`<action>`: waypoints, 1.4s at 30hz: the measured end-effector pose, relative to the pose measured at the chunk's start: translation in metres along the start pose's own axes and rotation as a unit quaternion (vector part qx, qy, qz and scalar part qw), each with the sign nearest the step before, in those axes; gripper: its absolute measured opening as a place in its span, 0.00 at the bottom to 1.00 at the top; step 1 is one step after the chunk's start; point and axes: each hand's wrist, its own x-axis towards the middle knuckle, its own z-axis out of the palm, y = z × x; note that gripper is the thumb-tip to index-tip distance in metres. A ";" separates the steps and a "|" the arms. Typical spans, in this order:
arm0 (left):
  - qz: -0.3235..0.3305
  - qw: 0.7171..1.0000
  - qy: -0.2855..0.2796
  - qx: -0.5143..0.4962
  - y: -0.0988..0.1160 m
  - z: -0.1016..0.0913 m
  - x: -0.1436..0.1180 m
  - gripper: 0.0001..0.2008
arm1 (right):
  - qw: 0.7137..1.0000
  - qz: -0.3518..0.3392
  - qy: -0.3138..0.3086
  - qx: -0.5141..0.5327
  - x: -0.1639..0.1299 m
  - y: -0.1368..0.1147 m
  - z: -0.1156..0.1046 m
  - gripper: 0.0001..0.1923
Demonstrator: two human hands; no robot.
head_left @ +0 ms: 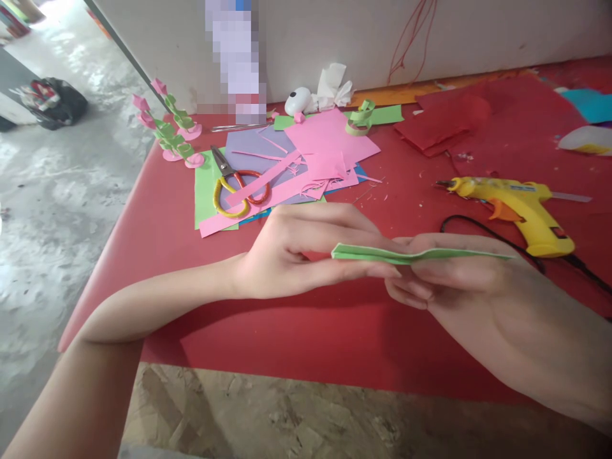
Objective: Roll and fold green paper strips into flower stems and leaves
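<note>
A narrow folded strip of green paper is held edge-on between both hands, above the front of the red table. My left hand pinches its left and middle part, thumb below and fingers behind. My right hand grips the right part, its thumb along the near side and its fingers curled underneath. The fingertips of both hands meet near the strip's middle. Beyond my left hand, scissors with yellow and red handles lie on pink paper strips and purple paper.
A yellow hot glue gun with a black cord lies at the right. Paper flowers stand at the back left corner. Crumpled red paper, a white egg-shaped object and a green paper coil lie near the wall.
</note>
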 end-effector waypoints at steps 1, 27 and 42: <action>0.001 1.000 -0.003 0.007 0.000 0.000 0.000 0.04 | 1.000 0.003 0.005 0.004 0.000 0.000 0.000 0.12; -0.181 0.973 0.112 -0.092 -0.003 0.011 -0.002 0.09 | 0.824 -0.344 0.152 -0.423 0.002 -0.008 0.000 0.04; -0.086 0.991 0.103 0.021 -0.002 0.005 -0.001 0.10 | 0.882 -0.283 0.086 -0.366 0.005 -0.013 -0.009 0.04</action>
